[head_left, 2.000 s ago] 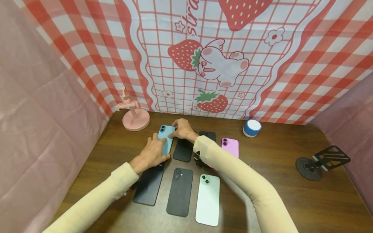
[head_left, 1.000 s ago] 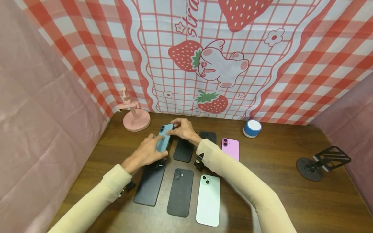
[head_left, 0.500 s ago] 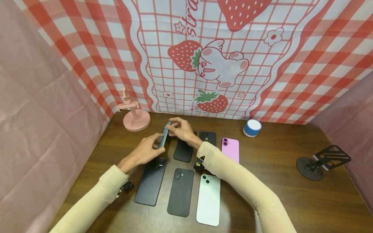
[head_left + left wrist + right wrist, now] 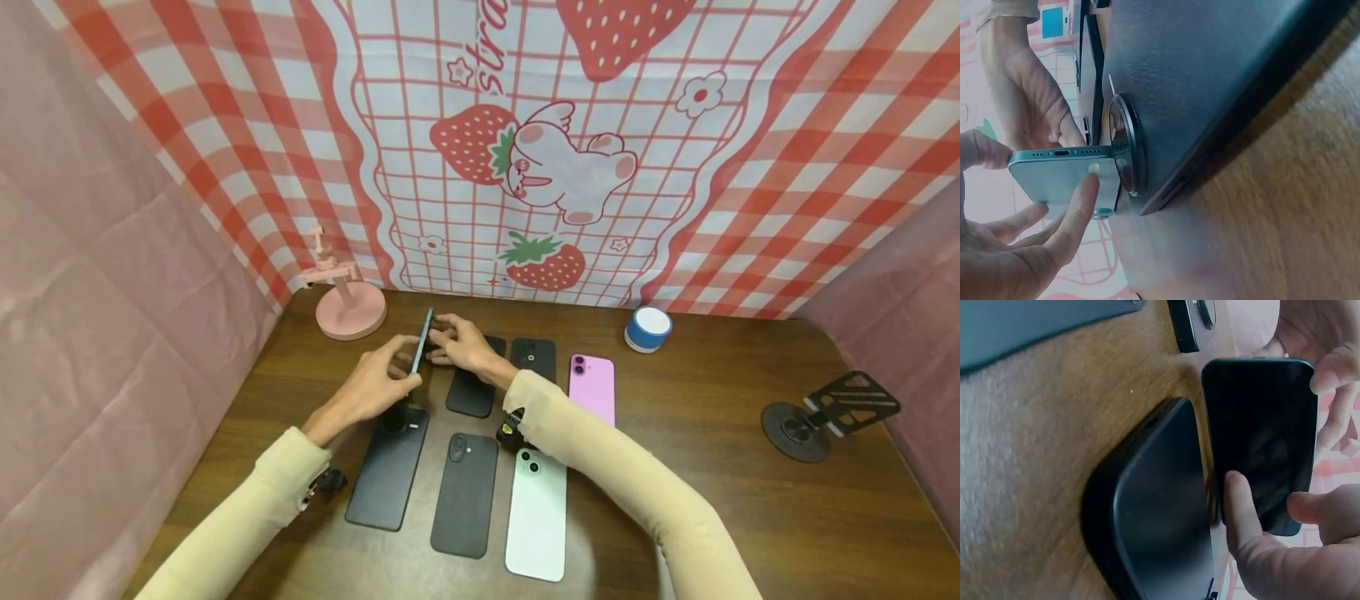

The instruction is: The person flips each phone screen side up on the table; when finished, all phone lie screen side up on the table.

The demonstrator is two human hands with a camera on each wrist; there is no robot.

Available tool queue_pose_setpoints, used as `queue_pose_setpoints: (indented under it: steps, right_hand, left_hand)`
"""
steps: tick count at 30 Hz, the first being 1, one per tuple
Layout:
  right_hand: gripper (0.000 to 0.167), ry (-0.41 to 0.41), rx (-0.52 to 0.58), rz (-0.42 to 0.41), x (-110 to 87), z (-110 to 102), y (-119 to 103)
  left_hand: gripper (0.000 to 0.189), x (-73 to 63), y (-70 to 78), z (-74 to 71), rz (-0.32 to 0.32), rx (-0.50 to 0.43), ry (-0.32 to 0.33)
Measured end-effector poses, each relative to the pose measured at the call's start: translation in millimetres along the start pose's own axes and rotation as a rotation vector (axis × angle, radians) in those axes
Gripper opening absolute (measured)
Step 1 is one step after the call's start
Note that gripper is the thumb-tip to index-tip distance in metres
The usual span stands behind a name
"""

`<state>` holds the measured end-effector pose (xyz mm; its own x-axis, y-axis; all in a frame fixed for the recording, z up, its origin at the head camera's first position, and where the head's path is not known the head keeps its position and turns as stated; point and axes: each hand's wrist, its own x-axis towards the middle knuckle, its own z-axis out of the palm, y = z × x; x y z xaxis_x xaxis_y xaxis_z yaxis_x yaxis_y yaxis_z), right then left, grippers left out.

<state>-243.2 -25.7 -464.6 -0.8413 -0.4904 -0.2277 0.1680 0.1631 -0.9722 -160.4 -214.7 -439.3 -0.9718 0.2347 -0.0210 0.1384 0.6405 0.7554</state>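
A light blue phone (image 4: 422,342) stands tilted up on its long edge above the table's back left. My left hand (image 4: 373,383) grips its near end; in the left wrist view the thumb presses one corner of the phone (image 4: 1063,178) and fingers spread on its back. On the screen side is my right hand (image 4: 467,343). The right wrist view shows its finger and thumb over the lower part of the dark screen (image 4: 1260,419), both on the same face. A black phone (image 4: 472,396) lies under my right hand, and a large black phone with a round camera (image 4: 386,483) below my left.
Nearer lie a dark grey phone (image 4: 463,508) and a pale green phone (image 4: 536,525). Another black phone (image 4: 536,357) and a pink phone (image 4: 592,392) lie to the right. A pink stand (image 4: 351,310), a blue-white cylinder (image 4: 648,331) and a black folding stand (image 4: 798,433) stand on the table.
The blue phone, earlier back up between both hands, has been lifted and turned onto its edge, screen toward the right. My right fingers have shifted from its edge to the screen side.
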Motion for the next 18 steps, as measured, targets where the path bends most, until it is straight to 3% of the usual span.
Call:
queue_pose_setpoints:
  steps: [8,18]
  right_hand:
    - [0.058,-0.01,-0.005,0.06,-1.6,1.7,-1.0]
    - [0.067,-0.036,-0.052,0.071,-0.7,1.5,-2.7]
  left_hand:
    - [0.059,1.2,-4.3,-1.4,0.001,-0.078,0.039]
    - [0.06,-0.6,-13.3,-7.0,-0.025,-0.281,-0.004]
